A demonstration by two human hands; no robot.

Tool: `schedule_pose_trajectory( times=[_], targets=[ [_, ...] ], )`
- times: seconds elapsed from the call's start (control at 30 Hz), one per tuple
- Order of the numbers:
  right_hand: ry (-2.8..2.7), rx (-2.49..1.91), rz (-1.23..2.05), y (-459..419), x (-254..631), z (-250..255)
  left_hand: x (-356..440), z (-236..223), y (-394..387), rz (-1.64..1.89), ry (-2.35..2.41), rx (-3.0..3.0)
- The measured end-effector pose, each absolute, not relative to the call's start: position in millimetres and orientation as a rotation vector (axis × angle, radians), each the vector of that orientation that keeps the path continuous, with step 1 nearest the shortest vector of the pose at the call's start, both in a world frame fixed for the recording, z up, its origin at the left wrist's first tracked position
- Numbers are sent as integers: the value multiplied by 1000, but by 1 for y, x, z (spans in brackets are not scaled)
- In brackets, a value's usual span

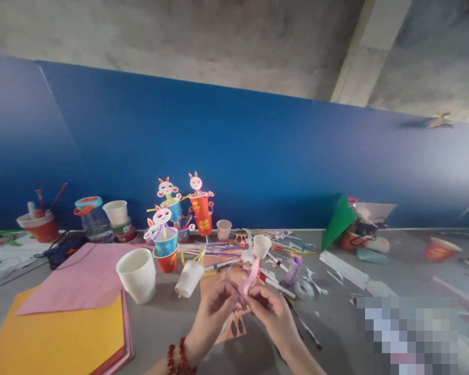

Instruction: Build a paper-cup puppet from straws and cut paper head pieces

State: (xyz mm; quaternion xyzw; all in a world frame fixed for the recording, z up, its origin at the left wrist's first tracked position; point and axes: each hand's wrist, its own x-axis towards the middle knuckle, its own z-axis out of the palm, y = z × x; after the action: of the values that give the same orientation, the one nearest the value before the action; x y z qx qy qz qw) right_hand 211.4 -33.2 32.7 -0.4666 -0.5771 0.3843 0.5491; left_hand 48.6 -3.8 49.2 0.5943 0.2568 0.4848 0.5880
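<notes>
A curled pink paper strip [251,276] rises between my two hands above the middle of the table. My left hand [218,308], with red bead bracelets on the wrist, pinches its lower end. From the other side my right hand [272,314] pinches the same end, fingertips almost meeting the left ones. Under the hands lies an orange-brown paper sheet [231,333] with dark oval shapes on it, partly hidden. A white paper cup [189,278] lies tipped beyond my left hand, and a roll of clear tape [304,289] is beyond my right.
Paper-cup figures with rabbit faces [166,240] stand at the back. Coloured paper sheets [58,333] and stacked white cups [136,276] are on the left. A purple glue stick [293,271], pens and scraps lie right of centre. A blue partition [234,156] closes the back.
</notes>
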Motion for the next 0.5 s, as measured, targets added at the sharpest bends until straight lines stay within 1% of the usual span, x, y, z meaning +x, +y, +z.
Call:
schedule_pose_trajectory(
  times=[0.17,0.3,0.5],
  targets=[
    [-1356,-1111,947,-34,204,37,49,45,-2,1174,720,1413],
    [-1352,-1132,927,-32,202,38,49,48,-5,1148,697,1399],
    [-1211,-1061,1152,-33,203,44,48,53,-5,1215,749,1324]
  ],
)
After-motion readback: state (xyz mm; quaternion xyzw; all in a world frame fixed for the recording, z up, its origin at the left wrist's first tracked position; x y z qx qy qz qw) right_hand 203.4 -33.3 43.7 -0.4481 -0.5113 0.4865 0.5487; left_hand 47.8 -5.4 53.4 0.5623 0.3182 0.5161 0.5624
